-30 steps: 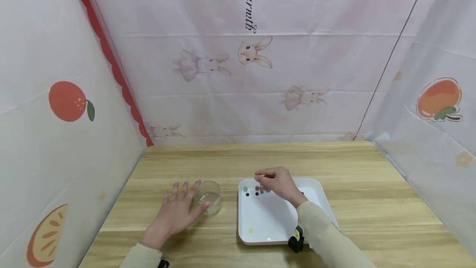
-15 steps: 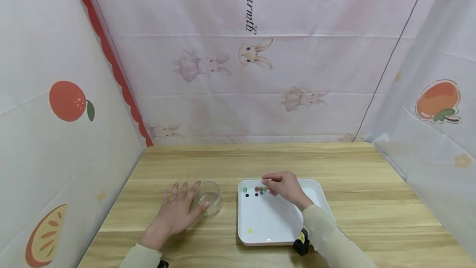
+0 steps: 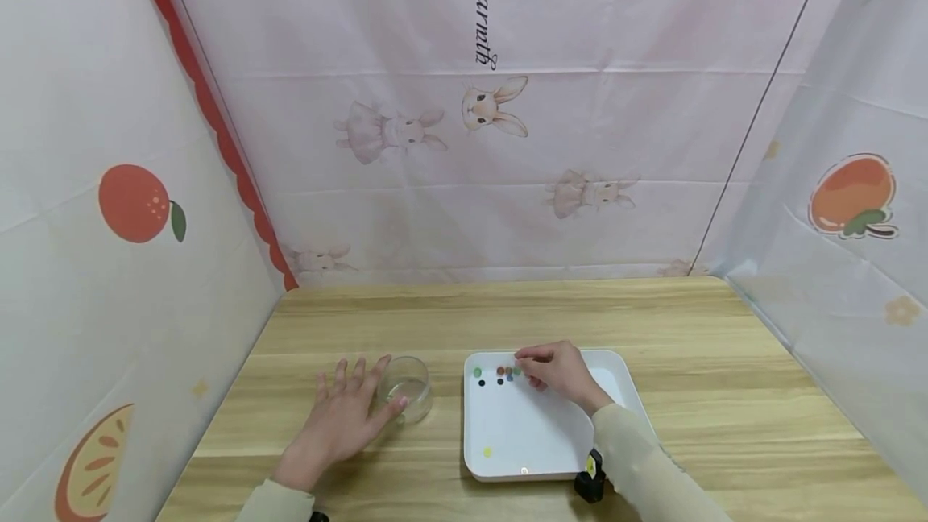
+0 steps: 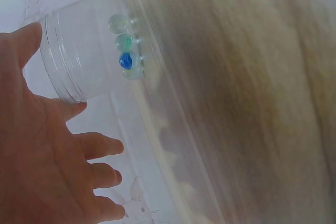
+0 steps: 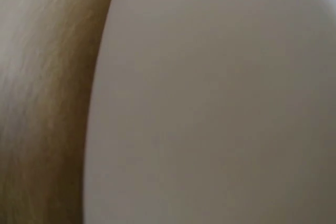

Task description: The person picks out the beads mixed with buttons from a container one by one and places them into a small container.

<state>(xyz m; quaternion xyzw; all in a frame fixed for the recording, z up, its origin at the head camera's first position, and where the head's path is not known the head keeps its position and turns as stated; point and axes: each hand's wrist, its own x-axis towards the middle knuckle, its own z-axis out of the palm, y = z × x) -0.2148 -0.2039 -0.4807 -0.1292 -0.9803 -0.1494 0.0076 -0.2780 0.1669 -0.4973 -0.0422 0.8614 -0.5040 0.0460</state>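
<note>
My left hand (image 3: 335, 423) holds a clear jar (image 3: 404, 387) by its rim, between thumb and forefinger, with the other fingers spread. In the left wrist view, several glass marbles (image 4: 124, 42), one with a blue swirl (image 4: 126, 60), lie at the jar's bottom. My right hand (image 3: 561, 377) is over the white tray (image 3: 536, 433), thumb and forefinger brought together right beside a green bead (image 3: 516, 370). Whether they pinch anything I cannot tell. Left of the fingertips sit a reddish bead (image 3: 500, 370), a brown bead (image 3: 509, 370), a blue bead (image 3: 510, 378) and a black bead (image 3: 500, 382).
Another green bead (image 3: 478, 372) and a black bead (image 3: 482, 383) lie in the tray's far left corner. Near its front left is a yellow bead (image 3: 487, 452). Fabric walls (image 3: 435, 232) enclose the wooden table (image 3: 464, 312) at the back and sides.
My right hand has shifted right and slightly nearer, uncovering the green bead at the end of the row. The left hand and jar have stayed put.
</note>
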